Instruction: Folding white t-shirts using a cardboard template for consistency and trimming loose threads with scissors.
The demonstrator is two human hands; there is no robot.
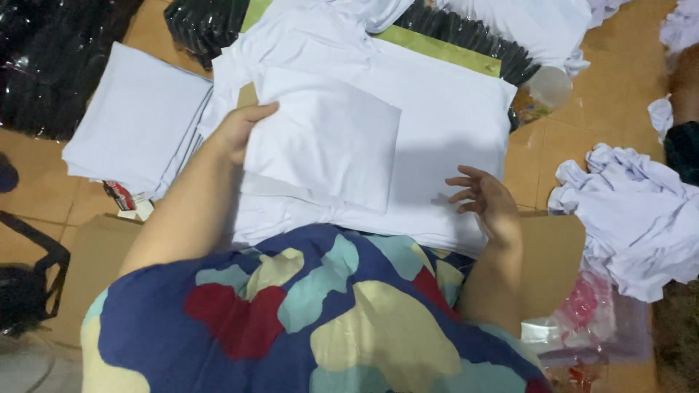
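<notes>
Left hand (240, 131) pinches a folded flap of the smooth white shirt (408, 116). Right hand (486, 200), fingers spread, hovers at 4 o'clock over the shirt. A rectangular folded stack (135, 120) lies at 9 o'clock.

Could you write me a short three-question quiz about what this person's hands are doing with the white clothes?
1. True or false: the left hand holds the folded flap of the white shirt.
2. Where does the right hand rest? A) on the shirt B) on the crumpled pile C) on the folded stack
3. On which side of the person does the folded stack lie?

Key: 1 true; 2 A; 3 the left.
</notes>
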